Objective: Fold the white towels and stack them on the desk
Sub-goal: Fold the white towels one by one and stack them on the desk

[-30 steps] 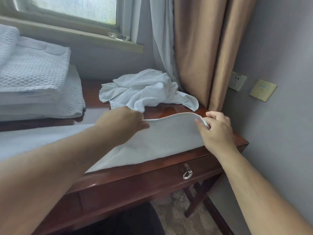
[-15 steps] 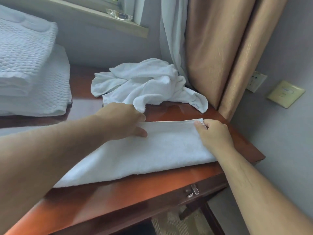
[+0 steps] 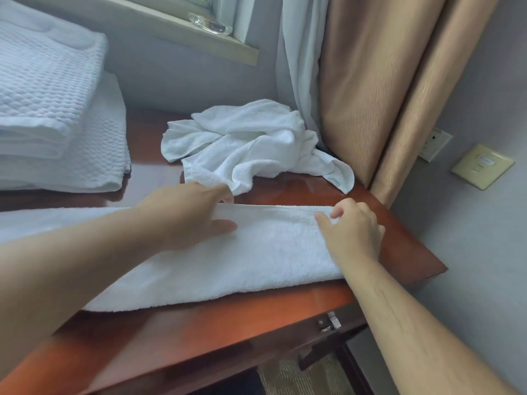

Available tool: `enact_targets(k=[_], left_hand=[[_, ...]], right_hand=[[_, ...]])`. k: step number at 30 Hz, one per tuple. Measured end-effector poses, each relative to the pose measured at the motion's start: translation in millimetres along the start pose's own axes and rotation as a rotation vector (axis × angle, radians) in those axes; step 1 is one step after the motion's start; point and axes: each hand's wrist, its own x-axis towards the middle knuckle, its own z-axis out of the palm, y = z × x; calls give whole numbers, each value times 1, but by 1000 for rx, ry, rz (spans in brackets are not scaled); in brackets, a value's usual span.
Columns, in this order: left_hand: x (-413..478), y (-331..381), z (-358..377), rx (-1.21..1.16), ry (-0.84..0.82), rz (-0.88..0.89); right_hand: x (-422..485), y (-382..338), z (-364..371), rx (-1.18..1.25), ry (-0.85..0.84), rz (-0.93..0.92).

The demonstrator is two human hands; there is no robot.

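The left hand [image 3: 188, 218] and right hand [image 3: 353, 229] pinch the long white terry towel [image 3: 256, 260] at its far edge; best to square the edges, then flatten.

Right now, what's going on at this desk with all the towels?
A person is folding a white towel on the wooden desk. It lies flat as a long strip, and both hands are at its far edge: the left hand grips the edge and the right hand pinches the far right corner. Behind it a crumpled towel, not yet folded, lies beside the curtain. A stack of folded towels sits to the left.
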Motion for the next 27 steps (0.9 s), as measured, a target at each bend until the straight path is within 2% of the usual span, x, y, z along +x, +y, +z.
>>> enact_targets(k=[5, 9, 16, 22, 27], left_hand=[[-47, -34, -24, -88, 78, -111], [-90, -64, -37, -147, 147, -206], [-168, -96, -50, -231, 201, -318], [-253, -148, -65, -244, 306, -478], [-293, -171, -76, -220, 144, -505]], right_hand=[[-51, -63, 6, 202, -93, -248], [-95, -112, 11, 278, -146, -472], [-160, -188, 13, 391, -170, -732], [-203, -230, 11, 500, -285, -1030], [-211, -257, 15, 475, -179, -1252]])
